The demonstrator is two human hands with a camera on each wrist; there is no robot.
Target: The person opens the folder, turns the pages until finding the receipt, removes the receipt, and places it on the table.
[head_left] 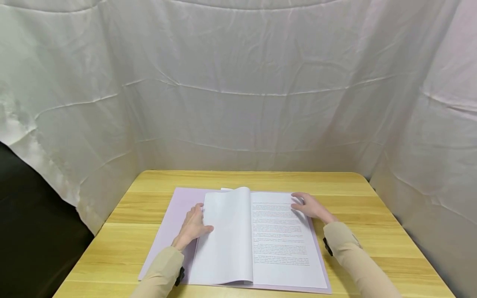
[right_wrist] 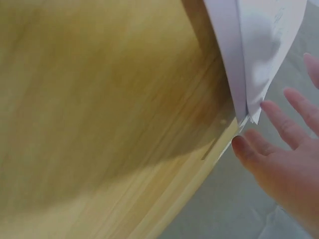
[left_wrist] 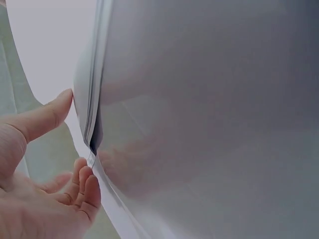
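Folder, thin and pale lilac (head_left: 167, 231), lies spread flat on the yellow wood-grain tabletop (head_left: 346, 194) in the head view. On its right side: white printed page (head_left: 279, 244) with small lines of text. On its left: blank white sheets (head_left: 225, 240), bulging into a raised curve beside the middle. Left hand (head_left: 191, 224) at the outer edge of the blank sheets, thumb reaching over them, fingers apart. Right hand (head_left: 311, 206) at the upper right corner of the printed page, fingers parted and loosely bent. Beige sleeves (head_left: 372, 269) on both arms; wrinkled grey-white cloth (head_left: 261, 111) hangs behind.

Left wrist view: thumb tip touches the edge of the layered sheets; other fingers relaxed, slightly bent, tips beside the lower end of that edge. Their exact contact: cannot tell.

Right wrist view: fingers spread, holding nothing, just beside the corner of page and folder; whether a fingertip touches, cannot tell.
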